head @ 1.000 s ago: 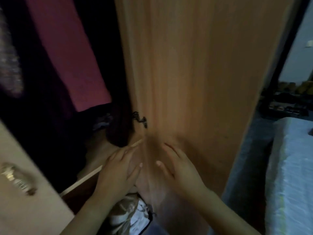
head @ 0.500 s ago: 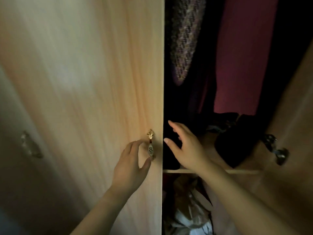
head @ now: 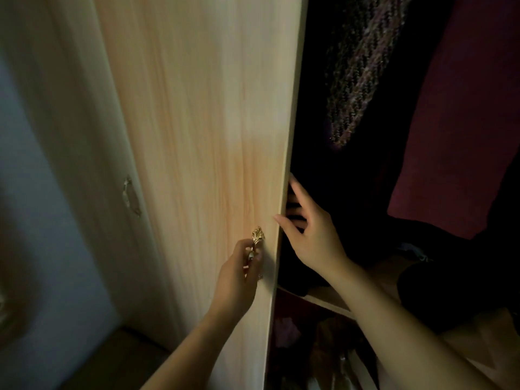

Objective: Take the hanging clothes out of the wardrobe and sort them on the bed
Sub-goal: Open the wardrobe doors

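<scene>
Clothes (head: 450, 170) hang in the wardrobe's dark opening on the right: a knitted garment (head: 363, 66) up top, just beside the door edge, and a maroon garment (head: 467, 102) further right. The left hand (head: 239, 273) is low on the pale door (head: 211, 130), fingers curled round the gold handle (head: 257, 240). The right hand (head: 312, 237) sits at that door's free edge, fingers spread and fairly straight, thumb against the front face, the rest reaching behind the edge. There's open room between edge and clothes. Below the right wrist a shelf (head: 323, 302) runs across, a dark bundle (head: 439, 291) lying on it. A second door (head: 84, 153) stands to the left.
</scene>
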### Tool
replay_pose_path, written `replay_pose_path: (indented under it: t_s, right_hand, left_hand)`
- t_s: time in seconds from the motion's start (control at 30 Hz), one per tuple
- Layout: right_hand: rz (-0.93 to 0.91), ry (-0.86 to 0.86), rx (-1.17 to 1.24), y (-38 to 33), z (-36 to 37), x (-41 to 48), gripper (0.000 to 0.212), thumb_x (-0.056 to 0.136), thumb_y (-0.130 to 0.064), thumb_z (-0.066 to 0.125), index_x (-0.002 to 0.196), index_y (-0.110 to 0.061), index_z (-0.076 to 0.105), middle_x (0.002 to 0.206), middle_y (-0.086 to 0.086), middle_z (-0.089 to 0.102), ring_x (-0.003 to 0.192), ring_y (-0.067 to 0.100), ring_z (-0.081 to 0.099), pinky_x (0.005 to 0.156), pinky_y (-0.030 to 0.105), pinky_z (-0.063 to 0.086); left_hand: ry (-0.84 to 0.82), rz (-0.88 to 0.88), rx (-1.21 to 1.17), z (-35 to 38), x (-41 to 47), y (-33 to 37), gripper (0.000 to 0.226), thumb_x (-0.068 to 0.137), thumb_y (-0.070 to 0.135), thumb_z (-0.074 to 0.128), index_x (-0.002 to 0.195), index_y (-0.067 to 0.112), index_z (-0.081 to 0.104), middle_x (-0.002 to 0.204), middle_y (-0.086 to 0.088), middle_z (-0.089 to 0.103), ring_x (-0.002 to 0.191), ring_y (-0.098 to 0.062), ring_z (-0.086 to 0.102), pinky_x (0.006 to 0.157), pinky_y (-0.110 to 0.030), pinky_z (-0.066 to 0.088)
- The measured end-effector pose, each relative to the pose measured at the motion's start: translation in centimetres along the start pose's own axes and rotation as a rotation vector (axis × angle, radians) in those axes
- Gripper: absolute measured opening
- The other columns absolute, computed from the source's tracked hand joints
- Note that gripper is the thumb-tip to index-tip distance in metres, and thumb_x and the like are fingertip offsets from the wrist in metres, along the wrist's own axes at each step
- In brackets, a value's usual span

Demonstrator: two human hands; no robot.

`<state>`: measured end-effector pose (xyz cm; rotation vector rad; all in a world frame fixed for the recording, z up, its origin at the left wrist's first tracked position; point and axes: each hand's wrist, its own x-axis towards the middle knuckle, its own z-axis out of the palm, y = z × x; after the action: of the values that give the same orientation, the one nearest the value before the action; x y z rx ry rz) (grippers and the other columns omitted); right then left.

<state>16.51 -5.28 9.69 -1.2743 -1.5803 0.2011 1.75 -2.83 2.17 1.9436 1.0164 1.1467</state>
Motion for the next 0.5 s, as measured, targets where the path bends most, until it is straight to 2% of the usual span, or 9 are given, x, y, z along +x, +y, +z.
replay_pose_path:
  t_s: [0.07, 0.2, 0.3, 0.37, 0.43, 0.5]
  right_hand:
    - [-0.055, 0.021, 0.073, -1.3, 0.1, -1.0, 0.065, 0.088, -0.014, 0.06, 0.138, -0.038, 0.025, 0.126, -0.005, 0.051, 0.106, 0.002, 0.057, 0.085, 0.016, 0.05]
    - [-0.136, 0.01, 0.156, -3.6, 0.6, -1.9, 0.054, 0.088, -0.011, 0.06, 0.137, -0.024, 0.04, 0.123, 0.004, 0.059, 0.109, 0.009, 0.058, 0.088, 0.021, 0.051]
    - [-0.159, -0.027, 0.145, -5.0, 2.3, -2.8, 0.064, 0.085, -0.013, 0.065, 0.139, -0.026, 0.034, 0.12, 0.001, 0.061, 0.109, 0.007, 0.059, 0.089, 0.022, 0.05]
    - [-0.179, -0.035, 0.168, -5.8, 3.7, -3.7, 0.07, 0.082, -0.019, 0.068, 0.14, -0.031, 0.03, 0.124, -0.008, 0.056, 0.113, 0.001, 0.056, 0.09, 0.019, 0.049]
    - [-0.212, -0.027, 0.18, -6.9, 5.4, -4.5, 0.065, 0.083, -0.025, 0.063, 0.139, -0.036, 0.031, 0.13, -0.015, 0.05, 0.117, -0.001, 0.052, 0.091, 0.019, 0.048]
    - [-0.228, -0.007, 0.166, -8.2, 7.0, -5.4, 0.064, 0.086, -0.029, 0.058, 0.14, -0.038, 0.026, 0.135, -0.009, 0.048, 0.123, 0.002, 0.049, 0.094, 0.024, 0.048]
  left_hand:
    - [0.003, 0.013, 0.007, -1.4, -1.4, 0.1, 0.019, 0.096, 0.02, 0.044, 0.105, 0.037, 0.042, 0.085, 0.018, 0.058, 0.082, 0.013, 0.056, 0.067, -0.006, 0.046]
    - [-0.021, -0.011, 0.008, -4.4, -3.9, -0.7, 0.019, 0.096, 0.019, 0.046, 0.112, 0.029, 0.047, 0.097, 0.015, 0.061, 0.091, 0.004, 0.06, 0.077, -0.013, 0.05]
    - [-0.058, -0.028, 0.012, -6.9, -5.2, -1.4, 0.023, 0.095, 0.02, 0.049, 0.111, 0.036, 0.048, 0.1, 0.012, 0.063, 0.096, -0.003, 0.061, 0.083, -0.021, 0.052]
    - [-0.094, -0.011, 0.018, -8.8, -5.9, -1.7, 0.025, 0.095, 0.02, 0.05, 0.107, 0.041, 0.047, 0.097, 0.011, 0.064, 0.095, -0.002, 0.062, 0.081, -0.017, 0.05]
    - [-0.135, 0.013, 0.023, -10.7, -6.5, -1.9, 0.022, 0.094, 0.019, 0.05, 0.106, 0.038, 0.047, 0.092, 0.011, 0.065, 0.091, 0.0, 0.062, 0.079, -0.015, 0.05]
    - [-0.174, 0.033, 0.026, -12.7, -7.2, -2.4, 0.019, 0.094, 0.019, 0.051, 0.109, 0.031, 0.049, 0.092, 0.011, 0.065, 0.091, -0.002, 0.063, 0.081, -0.021, 0.052]
